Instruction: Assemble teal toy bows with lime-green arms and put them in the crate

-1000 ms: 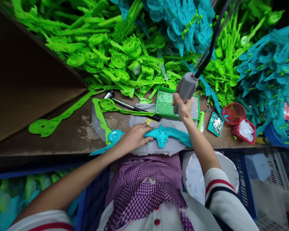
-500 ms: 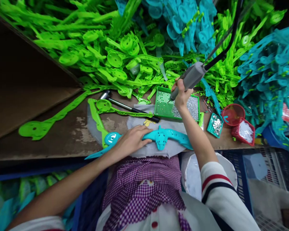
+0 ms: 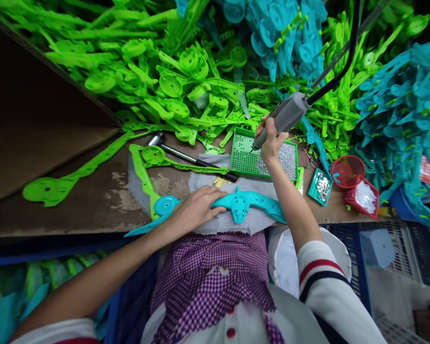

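Observation:
My left hand (image 3: 199, 206) rests across a long curved blue plastic part (image 3: 260, 201), thumb and fingers closed about it. A head-like block sits at this part's middle, and a round disc at its left end. The part lies on a grey cloth (image 3: 200, 184) at the table's near edge. In my right hand (image 3: 271, 143) is a grey electric screwdriver (image 3: 290, 112), gripped at a slant, its bit pointing down left. The bit is over a green perforated tray (image 3: 241, 165), whose right side holds many small silver screws (image 3: 287, 160).
A hammer (image 3: 181, 154) and green plastic pieces (image 3: 53, 190) lie to the left. Heaps of green parts (image 3: 136, 81) and blue parts (image 3: 397, 100) fill the back. On the right stand a small tray of metal discs (image 3: 320, 186) and red baskets (image 3: 347, 171). A cardboard box (image 3: 50, 153) borders the left.
The view has shifted slightly. Both hands, the blue part and the screwdriver keep nearly the same places.

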Available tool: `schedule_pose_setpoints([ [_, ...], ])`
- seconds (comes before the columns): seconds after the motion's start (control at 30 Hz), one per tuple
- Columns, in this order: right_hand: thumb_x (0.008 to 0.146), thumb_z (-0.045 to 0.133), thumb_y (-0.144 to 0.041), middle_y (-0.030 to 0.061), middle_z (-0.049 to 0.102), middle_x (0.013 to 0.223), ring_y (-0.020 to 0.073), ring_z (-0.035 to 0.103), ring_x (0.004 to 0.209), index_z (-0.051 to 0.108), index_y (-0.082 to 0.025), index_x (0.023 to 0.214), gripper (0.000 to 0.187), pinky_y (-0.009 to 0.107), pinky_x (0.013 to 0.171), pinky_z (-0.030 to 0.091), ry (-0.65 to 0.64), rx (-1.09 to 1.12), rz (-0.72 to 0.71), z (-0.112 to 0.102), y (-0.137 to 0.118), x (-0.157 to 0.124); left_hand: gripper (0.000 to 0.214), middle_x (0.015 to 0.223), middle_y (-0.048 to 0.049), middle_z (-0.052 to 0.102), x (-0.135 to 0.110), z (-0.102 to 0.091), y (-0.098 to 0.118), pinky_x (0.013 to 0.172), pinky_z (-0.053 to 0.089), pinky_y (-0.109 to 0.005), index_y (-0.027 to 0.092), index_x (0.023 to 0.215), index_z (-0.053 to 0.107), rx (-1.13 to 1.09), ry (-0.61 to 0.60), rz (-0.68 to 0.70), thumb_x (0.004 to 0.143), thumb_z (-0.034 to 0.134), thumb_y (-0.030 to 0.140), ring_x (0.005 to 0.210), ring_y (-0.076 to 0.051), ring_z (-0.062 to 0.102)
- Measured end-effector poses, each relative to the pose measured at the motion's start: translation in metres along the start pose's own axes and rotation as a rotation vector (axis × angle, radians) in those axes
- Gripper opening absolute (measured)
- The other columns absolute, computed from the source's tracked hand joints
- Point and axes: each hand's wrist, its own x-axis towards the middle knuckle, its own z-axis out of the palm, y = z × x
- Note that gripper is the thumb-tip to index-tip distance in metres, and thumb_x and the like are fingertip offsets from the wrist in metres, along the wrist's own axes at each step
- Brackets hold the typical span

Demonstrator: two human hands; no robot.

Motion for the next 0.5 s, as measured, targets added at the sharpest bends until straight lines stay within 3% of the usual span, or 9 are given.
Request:
schedule_pose_setpoints([
  [0.17, 0.081, 0.051, -0.081, -0.0015, 0.054, 0.064, 0.0157, 0.065, 0.062, 0.067, -0.023, 0.095, 0.061, 0.031, 0.06, 0.054, 0.045, 0.084, -0.047, -0.014, -0.028, -0.007, 0.045, 0.126, -0.0105, 0.068, 0.0, 0.001, -0.002, 0.105, 0.048, -0.044, 0.022, 0.133, 0.065, -0.003, -0.005, 0.015, 0.094, 0.063, 0.045, 0.121, -0.029, 0.06],
  [0.33, 0.081, 0.057, -0.074, -0.0087, 0.041, 0.05, 0.0094, 0.044, 0.039, 0.057, -0.027, 0.084, 0.047, 0.023, 0.041, 0.037, 0.027, 0.395, -0.2, -0.023, -0.066, -0.068, 0.046, 0.122, -0.0109, 0.068, 0.001, -0.005, 0.002, 0.102, 0.048, -0.041, 0.021, 0.134, 0.064, 0.006, -0.02, 0.014, 0.095, 0.061, 0.045, 0.117, -0.029, 0.061],
  [0.5, 0.074, 0.06, -0.079, -0.0068, 0.046, 0.052, 0.0133, 0.049, 0.043, 0.059, -0.027, 0.087, 0.053, 0.028, 0.041, 0.039, -0.151, 0.386, -0.04, -0.022, -0.058, -0.123, 0.044, 0.121, -0.0101, 0.069, 0.003, -0.007, 0.005, 0.102, 0.047, -0.04, 0.02, 0.132, 0.065, 0.025, -0.035, 0.02, 0.096, 0.06, 0.044, 0.117, -0.028, 0.061],
])
